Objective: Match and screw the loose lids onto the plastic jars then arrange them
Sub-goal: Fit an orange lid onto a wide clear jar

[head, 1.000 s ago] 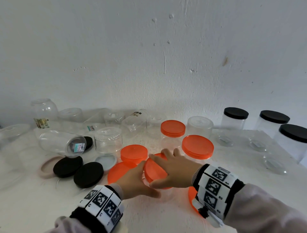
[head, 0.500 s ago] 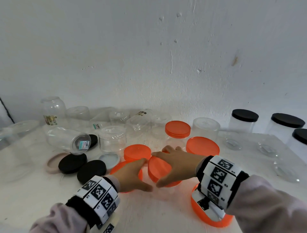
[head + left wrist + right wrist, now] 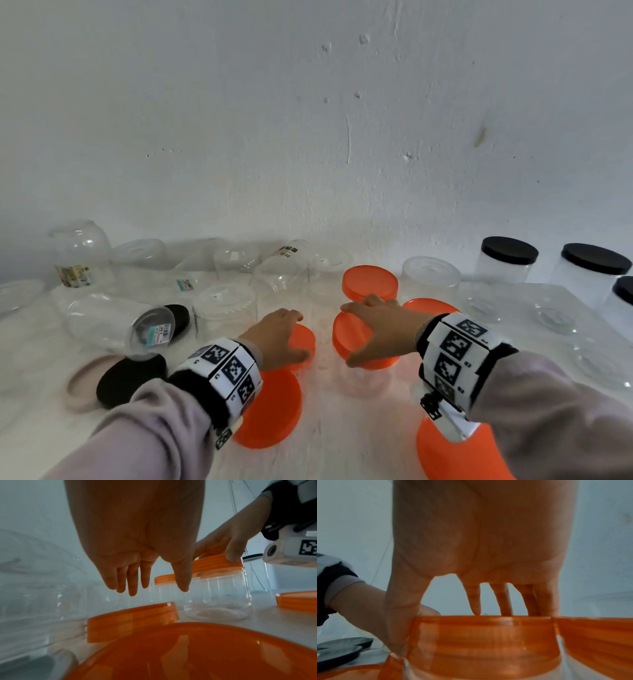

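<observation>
On white, gritty tabletop (image 3: 342, 445), near centre: clear ribbed plastic jar (image 3: 217, 596), round and squat, capped with translucent orange lid (image 3: 352, 337) with ridged rim. Right hand (image 3: 380, 329) draped over that lid, thumb curled down near rim, fingertips (image 3: 476, 609) reaching far edge: gripping lid from above. Left hand (image 3: 277, 337) just beside it, apart from jar, fingers (image 3: 132, 580) hanging straight and close together, holding nothing, hovering above second orange-lidded jar (image 3: 132, 620).

From head view only: loose flat orange lid (image 3: 270, 411) under left wrist, another (image 3: 459, 455) at bottom right, third orange-capped jar (image 3: 370, 282) behind hands, two matte black discs (image 3: 130, 380) by pinkish ring (image 3: 82, 380), tipped clear jar with barcode label (image 3: 113, 325), black-capped jars (image 3: 507, 260) against rough white wall (image 3: 308, 120). From left wrist only: jar's transparent wall and bare bottom, thumb pressed on lid rim. From right wrist only: palm underside, gaps between spread fingers, glossy banding of lid skirt.
</observation>
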A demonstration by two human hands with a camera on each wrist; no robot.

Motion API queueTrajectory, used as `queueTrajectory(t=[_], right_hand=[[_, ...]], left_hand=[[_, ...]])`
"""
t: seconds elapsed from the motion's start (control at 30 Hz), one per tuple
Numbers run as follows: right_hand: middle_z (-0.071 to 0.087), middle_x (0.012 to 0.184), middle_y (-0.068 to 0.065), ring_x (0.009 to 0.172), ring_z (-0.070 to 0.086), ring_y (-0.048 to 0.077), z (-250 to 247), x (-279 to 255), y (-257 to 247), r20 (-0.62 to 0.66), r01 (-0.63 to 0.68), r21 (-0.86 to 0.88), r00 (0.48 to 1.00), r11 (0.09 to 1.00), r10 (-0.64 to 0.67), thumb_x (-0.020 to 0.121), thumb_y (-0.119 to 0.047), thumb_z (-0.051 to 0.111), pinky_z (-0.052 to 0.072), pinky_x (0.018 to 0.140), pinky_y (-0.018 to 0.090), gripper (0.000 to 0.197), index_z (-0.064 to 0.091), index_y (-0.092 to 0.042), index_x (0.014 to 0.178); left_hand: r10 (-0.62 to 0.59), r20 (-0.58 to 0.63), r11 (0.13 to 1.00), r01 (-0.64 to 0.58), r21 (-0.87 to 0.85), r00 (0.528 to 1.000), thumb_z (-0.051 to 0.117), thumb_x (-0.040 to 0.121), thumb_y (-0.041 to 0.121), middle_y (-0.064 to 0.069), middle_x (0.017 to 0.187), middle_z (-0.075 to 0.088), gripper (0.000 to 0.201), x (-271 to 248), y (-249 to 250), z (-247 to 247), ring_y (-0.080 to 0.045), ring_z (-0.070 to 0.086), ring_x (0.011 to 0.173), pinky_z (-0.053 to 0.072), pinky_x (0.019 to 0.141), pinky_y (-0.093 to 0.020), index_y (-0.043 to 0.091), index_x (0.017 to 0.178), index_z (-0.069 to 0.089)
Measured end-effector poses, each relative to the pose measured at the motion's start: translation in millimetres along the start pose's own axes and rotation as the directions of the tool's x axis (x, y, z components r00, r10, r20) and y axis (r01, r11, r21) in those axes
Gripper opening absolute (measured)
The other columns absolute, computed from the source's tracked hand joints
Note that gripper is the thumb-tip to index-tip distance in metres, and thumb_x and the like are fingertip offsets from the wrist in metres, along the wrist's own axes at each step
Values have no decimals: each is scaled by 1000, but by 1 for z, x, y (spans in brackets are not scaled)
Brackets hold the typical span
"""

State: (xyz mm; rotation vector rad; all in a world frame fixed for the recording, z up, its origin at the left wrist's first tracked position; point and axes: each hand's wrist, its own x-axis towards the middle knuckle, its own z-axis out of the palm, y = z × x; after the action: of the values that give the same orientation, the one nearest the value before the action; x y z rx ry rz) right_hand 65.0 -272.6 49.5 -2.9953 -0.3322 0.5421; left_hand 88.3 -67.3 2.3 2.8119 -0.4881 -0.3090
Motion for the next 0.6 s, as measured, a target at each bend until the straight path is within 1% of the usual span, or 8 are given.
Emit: queueTrajectory(t=[0.13,0.23,0.33,0.4,0.43,0.5,0.57,0.6], right_hand=[[20,149,-2,139,19,31,-5,6,8,16,-58,8,998,998,58,71,-62,66,35,105,52,97,9,-43,147],[19,150,-1,139,20,32,-9,10,13,25,-111,13,994,994,111,72,-58,68,35,106,53,98,8,-43,148],[18,152,1,140,20,33,-15,13,15,43,-167,-23,985,986,168,72,-55,70,35,105,55,99,6,-43,148],[24,149,2,136,28,32,-23,16,13,55,-179,-80,982,981,183,73,-54,71,40,101,50,96,13,-40,148],[30,145,1,132,34,30,-30,18,10,54,-170,-107,983,980,177,73,-55,71,43,96,45,92,20,-37,147],[41,137,0,122,44,24,-47,24,1,20,-138,-123,990,983,142,74,-56,71,42,88,34,84,32,-29,143],[45,137,-1,121,45,20,-67,33,-12,-56,-106,-101,993,989,101,76,-56,70,39,87,30,79,37,-24,141],[44,139,-1,123,44,19,-76,39,-18,-98,-99,-84,991,992,91,77,-55,69,38,89,30,79,37,-23,142]], left_hand=[[-39,95,996,31,86,995,56,84,58,-5,152,26,85,17,-6,1,-22,27,139,31,112,-42,17,149,19],[-89,192,986,60,154,977,54,79,70,-8,155,20,99,27,-10,2,-27,23,141,31,112,-47,19,151,10],[-123,244,976,73,203,962,54,76,73,-9,156,17,102,30,-12,1,-29,22,142,30,110,-49,24,151,5],[-119,264,973,61,221,957,53,77,73,-9,156,19,102,31,-14,0,-29,25,141,31,109,-49,25,151,4],[-113,270,974,53,220,956,54,76,73,-9,155,20,102,31,-14,0,-30,27,140,32,108,-48,25,151,4],[-91,271,978,35,204,958,56,75,73,-9,153,23,103,32,-15,-3,-30,31,137,35,106,-47,25,151,5],[-60,272,984,11,178,960,58,74,72,-9,152,24,104,31,-15,-5,-30,33,135,35,104,-45,25,151,7],[-44,279,986,-2,164,959,58,73,72,-9,152,24,104,30,-15,-7,-30,33,135,35,104,-44,25,151,8]])
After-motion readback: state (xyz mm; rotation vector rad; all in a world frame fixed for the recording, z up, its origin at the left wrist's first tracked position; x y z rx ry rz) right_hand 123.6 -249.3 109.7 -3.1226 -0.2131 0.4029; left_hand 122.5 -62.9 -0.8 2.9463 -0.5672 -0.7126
